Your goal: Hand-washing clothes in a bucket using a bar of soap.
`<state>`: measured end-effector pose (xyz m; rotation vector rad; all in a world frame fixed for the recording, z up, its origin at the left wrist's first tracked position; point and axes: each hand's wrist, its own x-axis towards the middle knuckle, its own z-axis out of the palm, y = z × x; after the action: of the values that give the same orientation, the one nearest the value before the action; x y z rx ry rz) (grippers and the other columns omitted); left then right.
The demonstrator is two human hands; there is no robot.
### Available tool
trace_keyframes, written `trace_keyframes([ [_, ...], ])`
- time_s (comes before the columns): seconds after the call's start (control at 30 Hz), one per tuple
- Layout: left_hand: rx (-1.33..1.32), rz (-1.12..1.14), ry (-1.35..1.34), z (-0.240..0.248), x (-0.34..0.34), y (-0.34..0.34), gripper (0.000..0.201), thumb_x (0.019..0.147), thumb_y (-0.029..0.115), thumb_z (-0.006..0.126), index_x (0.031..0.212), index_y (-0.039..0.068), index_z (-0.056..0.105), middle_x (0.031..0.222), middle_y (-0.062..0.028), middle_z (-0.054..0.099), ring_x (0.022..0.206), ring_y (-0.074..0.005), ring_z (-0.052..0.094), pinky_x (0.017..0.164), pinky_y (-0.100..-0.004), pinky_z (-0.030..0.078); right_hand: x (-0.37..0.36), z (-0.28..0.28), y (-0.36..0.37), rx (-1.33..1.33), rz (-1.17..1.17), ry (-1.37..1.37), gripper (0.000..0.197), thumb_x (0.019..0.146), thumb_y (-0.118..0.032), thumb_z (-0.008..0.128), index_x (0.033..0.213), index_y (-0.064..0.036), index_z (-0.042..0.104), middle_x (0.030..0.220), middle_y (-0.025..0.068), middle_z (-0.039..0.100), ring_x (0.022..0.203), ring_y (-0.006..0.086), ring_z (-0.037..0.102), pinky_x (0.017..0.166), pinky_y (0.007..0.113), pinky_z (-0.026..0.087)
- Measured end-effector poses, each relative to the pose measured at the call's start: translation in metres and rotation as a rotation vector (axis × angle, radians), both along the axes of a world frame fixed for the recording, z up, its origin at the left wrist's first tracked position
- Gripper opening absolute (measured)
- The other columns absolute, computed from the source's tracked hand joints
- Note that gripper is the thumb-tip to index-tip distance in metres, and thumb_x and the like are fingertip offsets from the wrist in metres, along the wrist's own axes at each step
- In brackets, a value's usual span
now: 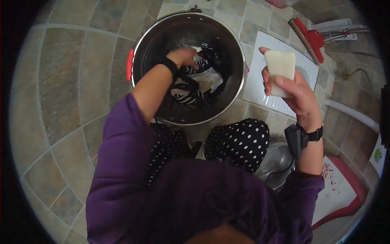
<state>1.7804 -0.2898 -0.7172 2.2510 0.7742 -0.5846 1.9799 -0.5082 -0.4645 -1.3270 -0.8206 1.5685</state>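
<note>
— Where did the washing stand at that moment?

— Early, I'd judge. The left hand (185, 57) was down inside the steel tub (140, 44), fingers closed on the black-and-white cloth (191, 97), which lay bunched at the bottom, partly over something pale.

— And the soap?

— The right hand (294, 95) held the white soap bar (279, 71) up beside the tub, above the floor tiles (65, 81), thumb and fingers wrapped round its lower half. It wasn't touching the cloth.

— Any suds?

— A little wet glint in the tub, but I couldn't tell lather from reflection. So: cloth in the tub and gripped, soap in hand; soaping, scrubbing and rinsing all seemed left to do.

— Anything else around?

— A red broom (310, 40) on the tiles, well apart.
</note>
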Motion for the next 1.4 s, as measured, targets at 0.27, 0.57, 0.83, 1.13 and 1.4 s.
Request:
trace_keyframes([
  [0.27, -0.619, 0.806, -0.653, 0.142, -0.072, -0.017, 0.026, 0.080, 0.024, 0.063, 0.099, 0.007, 0.059, 0.096, -0.0042, 0.063, 0.092, -0.0185, 0.060, 0.082, -0.0316, 0.046, -0.049, -0.008, 0.073, -0.075, 0.019, 0.024, 0.052, 0.088, -0.025, 0.056, 0.136, -0.0133, 0.038, 0.092, 0.0013, 0.053, 0.078, 0.0111, 0.053, 0.071, 0.025, 0.046],
  [0.57, -1.538, 1.141, -1.436, 0.182, -0.103, -0.069, 0.024, 0.088, 0.020, 0.051, 0.107, 0.005, 0.053, 0.104, -0.0066, 0.059, 0.099, -0.0195, 0.057, 0.088, -0.0326, 0.043, -0.116, -0.121, 0.108, -0.183, 0.149, 0.034, 0.078, 0.076, 0.008, 0.056, 0.142, -0.0215, 0.025, 0.123, 0.0038, 0.045, 0.108, 0.0158, 0.047, 0.077, 0.028, 0.047],
  [0.83, -1.212, 1.475, -1.102, 0.124, -0.135, -0.061, 0.042, 0.087, 0.026, 0.056, 0.124, 0.011, 0.044, 0.117, -0.0075, 0.049, 0.103, -0.0249, 0.052, 0.082, -0.0453, 0.046, -0.134, -0.113, 0.112, -0.375, 0.051, -0.236, 0.046, 0.083, -0.010, 0.054, 0.128, -0.0145, 0.047, 0.098, 0.0006, 0.056, 0.069, 0.0093, 0.047, 0.061, 0.023, 0.042],
  [1.13, -1.612, 1.413, -0.924, 0.118, -0.104, -0.085, 0.082, 0.085, 0.056, 0.051, 0.143, 0.009, 0.017, 0.146, -0.0146, 0.023, 0.125, -0.0402, 0.035, 0.099, -0.0501, 0.036, -0.160, -0.065, 0.112, 0.175, 0.140, -0.641, 0.043, 0.080, -0.012, 0.059, 0.121, -0.0109, 0.048, 0.103, 0.0092, 0.057, 0.092, 0.0219, 0.056, 0.080, 0.031, 0.045],
  [1.4, -1.774, 1.227, -1.372, 0.121, -0.096, -0.084, 0.042, 0.087, 0.035, 0.053, 0.122, 0.012, 0.050, 0.120, -0.0104, 0.054, 0.109, -0.0248, 0.055, 0.094, -0.0415, 0.044, -0.209, -0.016, 0.086, 0.380, 0.308, -1.136, 0.050, 0.079, -0.023, 0.065, 0.125, -0.0140, 0.046, 0.112, 0.0151, 0.056, 0.106, 0.0362, 0.053, 0.086, 0.040, 0.045],
])
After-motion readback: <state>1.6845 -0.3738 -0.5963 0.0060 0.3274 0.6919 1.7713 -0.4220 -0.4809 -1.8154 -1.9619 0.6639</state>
